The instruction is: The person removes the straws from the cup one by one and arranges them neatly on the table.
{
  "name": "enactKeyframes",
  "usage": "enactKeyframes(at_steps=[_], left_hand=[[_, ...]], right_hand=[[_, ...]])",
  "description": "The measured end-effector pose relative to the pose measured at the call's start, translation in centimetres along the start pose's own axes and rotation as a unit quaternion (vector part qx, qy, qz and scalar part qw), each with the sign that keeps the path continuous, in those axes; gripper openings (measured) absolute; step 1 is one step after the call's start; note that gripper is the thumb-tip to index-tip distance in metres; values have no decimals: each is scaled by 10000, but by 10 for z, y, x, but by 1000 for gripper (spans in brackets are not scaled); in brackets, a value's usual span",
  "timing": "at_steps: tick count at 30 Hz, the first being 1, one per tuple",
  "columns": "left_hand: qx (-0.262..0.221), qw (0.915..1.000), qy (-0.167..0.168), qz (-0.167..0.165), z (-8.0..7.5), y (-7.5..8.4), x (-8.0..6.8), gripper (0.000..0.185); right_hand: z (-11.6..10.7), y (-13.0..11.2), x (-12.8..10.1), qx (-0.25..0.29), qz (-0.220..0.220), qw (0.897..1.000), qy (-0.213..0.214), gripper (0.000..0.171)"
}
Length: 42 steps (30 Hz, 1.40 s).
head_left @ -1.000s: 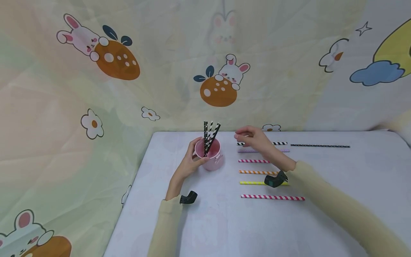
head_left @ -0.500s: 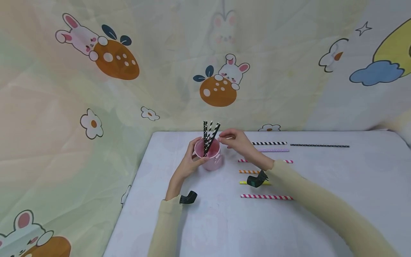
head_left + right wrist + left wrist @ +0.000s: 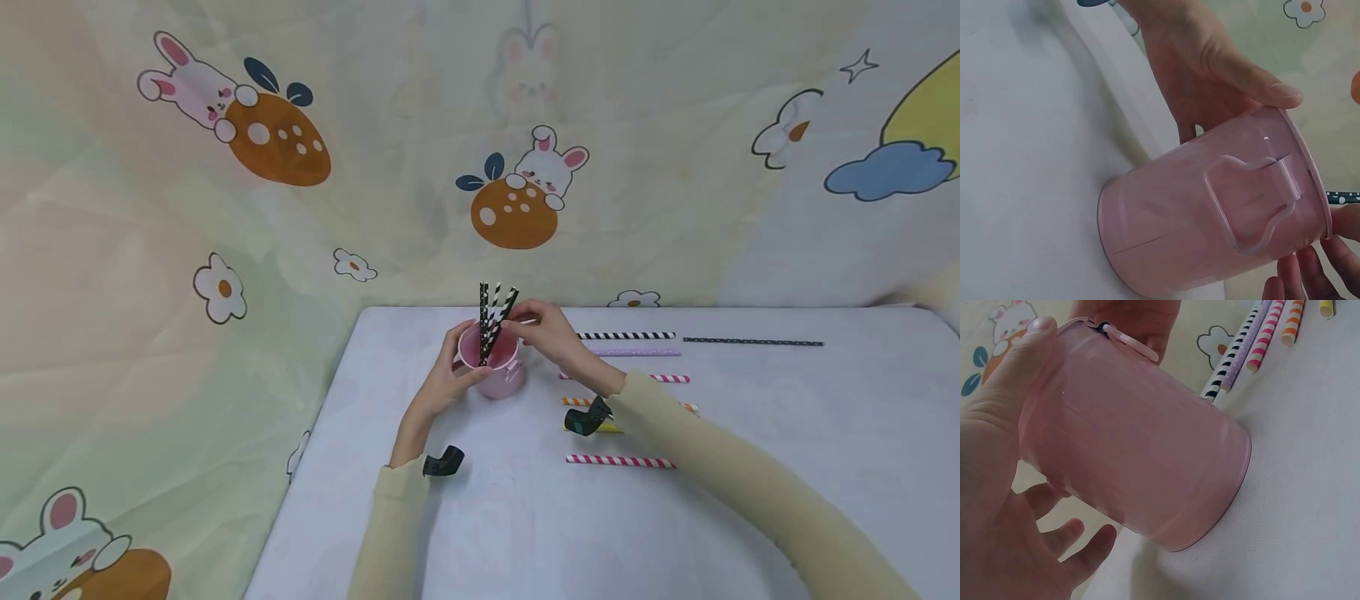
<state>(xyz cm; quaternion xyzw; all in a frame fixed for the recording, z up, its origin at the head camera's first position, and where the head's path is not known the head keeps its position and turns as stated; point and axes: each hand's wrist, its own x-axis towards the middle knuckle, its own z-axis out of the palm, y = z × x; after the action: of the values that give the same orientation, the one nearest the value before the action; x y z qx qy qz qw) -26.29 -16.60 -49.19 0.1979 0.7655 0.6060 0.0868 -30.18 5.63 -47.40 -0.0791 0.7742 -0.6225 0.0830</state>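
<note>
pale cartoon cloth printed with rabbits, carrots and daisies hangs behind a white table (image 3: pixel 750 517), and a pink plastic cup (image 3: pixel 497 367) stands near the table's far edge, left of centre. the left hand (image 3: pixel 442 385) holds the cup from its left side, thumb and fingers curled round the wall; the left wrist view shows the thumb tip up at the rim and the other fingers wrapped loosely behind. three black-and-white patterned straws (image 3: pixel 493 321) stand in the cup, leaning slightly apart and sticking up above the rim. the right hand (image 3: pixel 551 333) is at the cup's right rim, its fingertips drawn together beside the straws' upper part; whether they pinch a straw or only touch it cannot be told.

right of the cup more paper straws lie in a column of parallel rows: a black-and-white striped straw (image 3: pixel 626 336), a lilac dotted straw (image 3: pixel 645 352), a pink striped straw (image 3: pixel 670 378), an orange striped straw (image 3: pixel 574 402), a yellow straw (image 3: pixel 607 428) partly under the right forearm, and another pink striped straw (image 3: pixel 621 460) nearest. a dark dotted straw (image 3: pixel 752 342) lies further right, apart from the rest.
</note>
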Motion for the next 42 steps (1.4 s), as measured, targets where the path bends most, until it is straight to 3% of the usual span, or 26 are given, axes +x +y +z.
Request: enactKeyframes(at_steps=[24, 42], left_hand=[[-16, 10000, -19, -3, 0, -3, 0, 84], [-68, 10000, -8, -38, -1, 0, 0, 85]], right_hand=[[1, -4, 3, -212, -78, 9995, 202, 24], [-30, -25, -8, -25, -159, 9998, 83, 28]])
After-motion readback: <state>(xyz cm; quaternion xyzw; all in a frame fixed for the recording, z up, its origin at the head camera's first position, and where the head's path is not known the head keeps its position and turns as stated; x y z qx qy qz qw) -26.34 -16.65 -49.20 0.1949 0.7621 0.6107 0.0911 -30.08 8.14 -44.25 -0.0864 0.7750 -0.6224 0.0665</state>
